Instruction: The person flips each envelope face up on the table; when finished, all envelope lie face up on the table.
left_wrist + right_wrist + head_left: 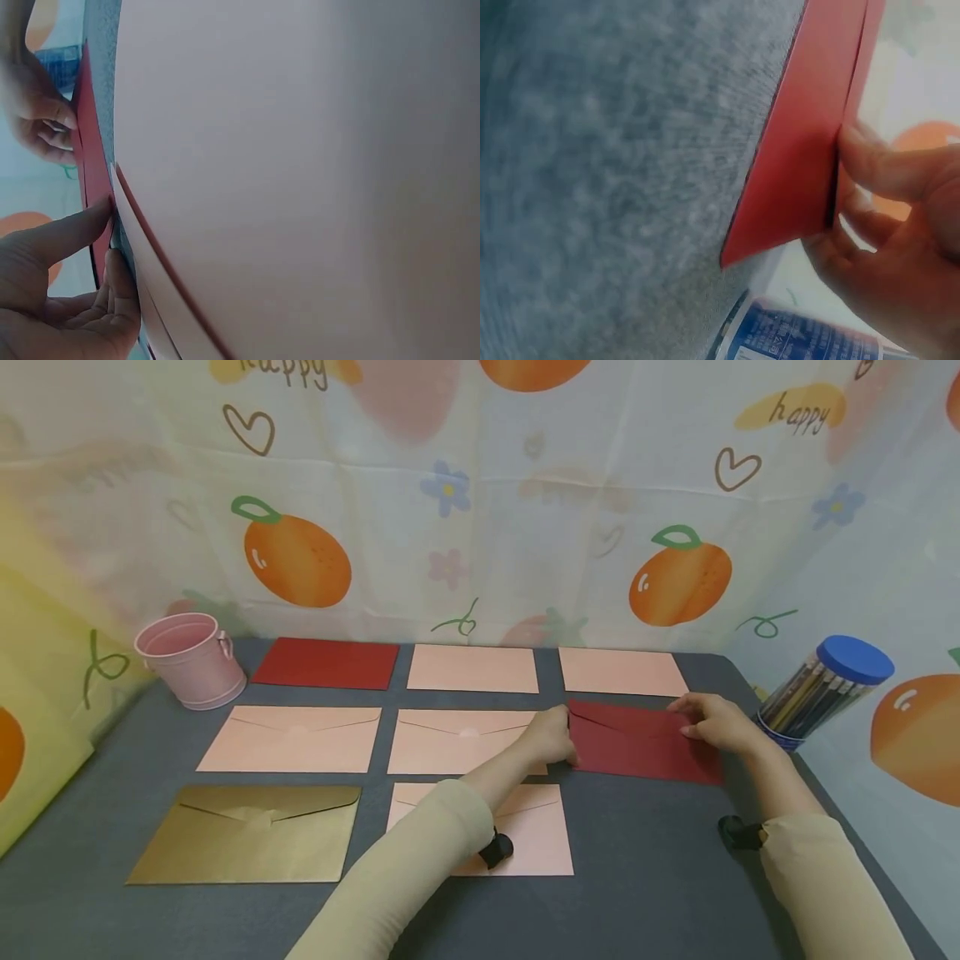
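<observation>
The right hand [712, 724] pinches the right end of the red envelope [633, 745]; the left hand [551, 737] seems to pinch its left edge. Uneven pulling could crease it.

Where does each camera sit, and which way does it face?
Head: worn on the head, facing forward and down at the table; both sleeves, the left hand and the right hand show.
Left wrist: on that wrist, facing a close pink envelope; both hands show at the left side.
Right wrist: on that wrist, facing the table and the held red envelope; only the right hand shows.
Shared: both wrist views show the held red envelope and right hand.
</observation>
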A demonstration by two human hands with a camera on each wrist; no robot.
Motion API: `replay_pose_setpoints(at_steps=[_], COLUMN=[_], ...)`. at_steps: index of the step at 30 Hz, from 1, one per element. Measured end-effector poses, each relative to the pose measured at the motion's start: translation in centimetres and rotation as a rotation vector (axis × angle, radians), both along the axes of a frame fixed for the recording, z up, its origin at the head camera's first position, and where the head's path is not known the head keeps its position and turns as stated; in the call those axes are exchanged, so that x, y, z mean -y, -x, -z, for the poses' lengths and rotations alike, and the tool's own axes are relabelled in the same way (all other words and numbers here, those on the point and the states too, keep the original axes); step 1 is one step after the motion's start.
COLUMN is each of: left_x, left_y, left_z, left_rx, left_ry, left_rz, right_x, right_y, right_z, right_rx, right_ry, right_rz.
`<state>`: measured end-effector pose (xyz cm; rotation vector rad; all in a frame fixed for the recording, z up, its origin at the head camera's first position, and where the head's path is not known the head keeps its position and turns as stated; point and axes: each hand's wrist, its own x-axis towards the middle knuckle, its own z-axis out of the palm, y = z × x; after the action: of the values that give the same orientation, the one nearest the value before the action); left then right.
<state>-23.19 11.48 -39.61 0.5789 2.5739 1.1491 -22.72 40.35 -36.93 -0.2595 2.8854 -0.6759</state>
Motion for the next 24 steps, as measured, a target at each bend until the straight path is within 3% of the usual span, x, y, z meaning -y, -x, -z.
replay_pose_setpoints(at_steps=[3,9,18,24], left_x=[-0.24,-0.34,-0.15,-0.09], left_y=[-0.22,-0.46,-0.59,-0.72], left_z=[-0.2,-0.42,-0.3,-0.38], left_rx=[-0.042,-0.082,-0.087,-0.079], left_ry=[0.043,0.126,0.142,0.137], left_rz=[0.032,0.037,0.015,0.018], right_x=[0.06,0.22,0.33,0.36], right_y=[0.05,-0.06,-0.39,-0.41], right_z=[0.21,0.49,0.82,0.85], right_rx=[0.01,0.031,-0.065,-0.061], right_ry=[-0.016,-0.041,-0.073,-0.076], right_rz=[0.003,0.021,-0.035,-0.025])
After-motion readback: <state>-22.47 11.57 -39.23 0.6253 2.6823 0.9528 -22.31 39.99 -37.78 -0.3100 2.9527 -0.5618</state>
